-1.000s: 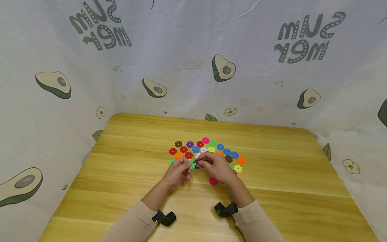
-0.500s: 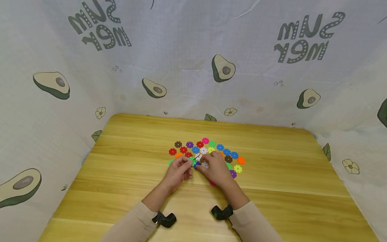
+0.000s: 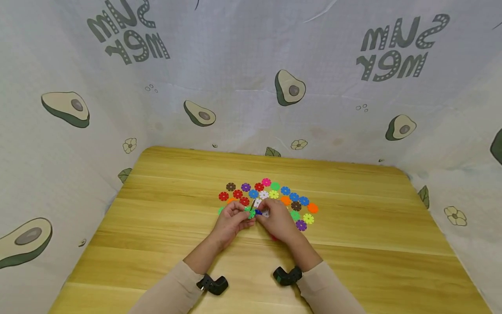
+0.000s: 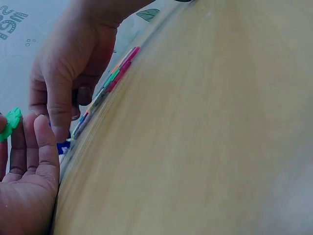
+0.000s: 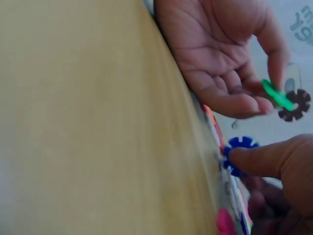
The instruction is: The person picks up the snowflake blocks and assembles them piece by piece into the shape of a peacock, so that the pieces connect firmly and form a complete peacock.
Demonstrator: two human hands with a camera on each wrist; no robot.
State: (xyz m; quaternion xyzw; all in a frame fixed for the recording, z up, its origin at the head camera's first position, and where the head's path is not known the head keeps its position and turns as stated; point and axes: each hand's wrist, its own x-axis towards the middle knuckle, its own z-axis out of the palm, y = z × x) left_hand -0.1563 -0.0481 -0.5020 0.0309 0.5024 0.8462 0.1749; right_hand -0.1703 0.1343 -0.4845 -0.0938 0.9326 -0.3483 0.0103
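Observation:
My left hand (image 3: 231, 224) pinches a green notched disc (image 5: 276, 94) between thumb and fingers, its other fingers loosely bent. A brown notched disc (image 5: 303, 100) is slotted into the green one, standing crosswise at its edge. My right hand (image 3: 279, 220) is just to the right, its thumb pressed on the face of a dark blue notched disc (image 5: 241, 142) with fingers behind it. In the right wrist view the blue disc is tilted up, close over the tabletop and below the joined pair. The right hand covers part of the discs beneath it.
Several loose notched discs lie flat beyond and beside the hands, among them a red disc (image 3: 223, 196), an orange disc (image 3: 312, 208), a yellow disc (image 3: 308, 219) and a purple disc (image 3: 301, 225). The wooden table (image 3: 157, 226) meets a printed white curtain (image 3: 235, 87) behind.
The right hand has let go of the brown disc, which stays joined to the green one. It has moved down and taken hold of a dark blue disc. The left hand keeps its grip.

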